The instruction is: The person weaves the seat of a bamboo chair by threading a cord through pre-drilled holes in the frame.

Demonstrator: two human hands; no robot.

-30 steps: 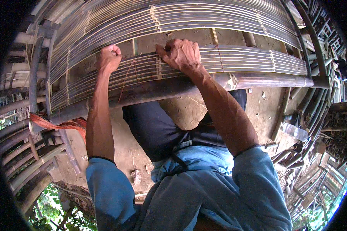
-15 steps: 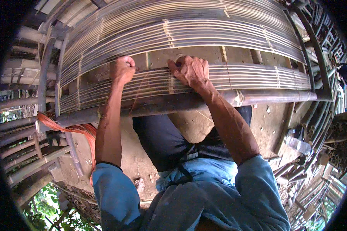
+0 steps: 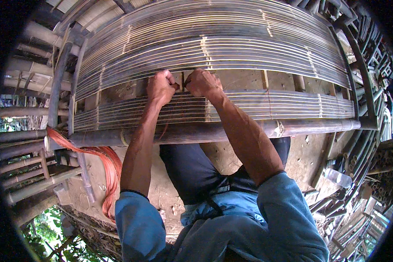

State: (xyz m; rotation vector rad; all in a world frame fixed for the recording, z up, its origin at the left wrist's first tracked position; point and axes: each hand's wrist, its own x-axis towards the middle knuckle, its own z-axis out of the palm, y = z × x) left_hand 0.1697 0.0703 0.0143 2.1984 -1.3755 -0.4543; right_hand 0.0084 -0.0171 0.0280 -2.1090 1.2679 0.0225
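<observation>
A wide panel of thin dark and pale bamboo slats (image 3: 266, 56) spans the frame in front of me, with pale cross ties. A gap separates its far slats from a nearer band of slats (image 3: 257, 105) along a thick bamboo pole (image 3: 240, 130). Over this gap, my left hand (image 3: 162, 87) is closed in a pinch, knuckles up. Close beside it on the right, my right hand (image 3: 203, 83) is also closed, fingers curled toward the left one. Whatever their fingertips hold is hidden. A thin reddish strand shows on the pole below my left forearm.
A bundle of orange strands (image 3: 111, 170) hangs over the pole's left end. Bamboo uprights (image 3: 60, 83) bound the panel on the left, and a dark side post (image 3: 364, 74) on the right. A clear plastic bottle (image 3: 337, 178) lies on the ground at right, near stacked bamboo poles.
My hands have come closer together, the right one moving left toward the left hand at the gap. The whole view has shifted slightly, with the panel now lower in the picture.
</observation>
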